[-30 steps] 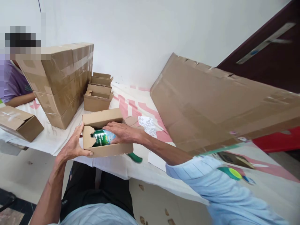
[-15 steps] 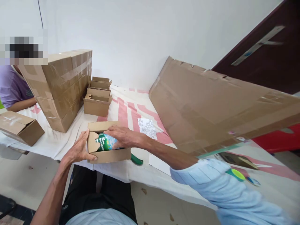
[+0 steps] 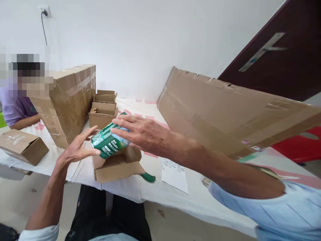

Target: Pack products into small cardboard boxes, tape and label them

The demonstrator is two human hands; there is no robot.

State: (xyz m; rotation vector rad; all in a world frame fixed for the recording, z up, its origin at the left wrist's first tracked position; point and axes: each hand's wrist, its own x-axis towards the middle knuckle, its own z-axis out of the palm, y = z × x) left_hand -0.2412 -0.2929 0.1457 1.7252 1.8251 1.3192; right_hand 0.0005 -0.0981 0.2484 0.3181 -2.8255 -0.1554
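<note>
A green printed can (image 3: 108, 142) hangs tilted just above an open cardboard box (image 3: 117, 170) at the table's front edge. From above, my right hand (image 3: 142, 132) grips it, fingers over the upper side. My left hand (image 3: 77, 147) is at the can's lower left end, thumb and fingers spread apart around it; the thumb tip is close to the can, and I cannot tell whether it touches. The box's flaps stand up, and the can hides part of its inside. Beside the box's right corner lies a green-handled tool (image 3: 148, 177), its other end hidden.
Taped cartons (image 3: 72, 100) are stacked at left, with open boxes (image 3: 102, 115) behind. A closed box (image 3: 23, 145) lies far left, near a person in a purple shirt (image 3: 18, 108). A printed sheet (image 3: 175, 177) lies at right, before a large cardboard panel (image 3: 225, 113).
The can has come up out of the open box, held by my right hand. My left hand has let go of the box's left side and risen beside the can.
</note>
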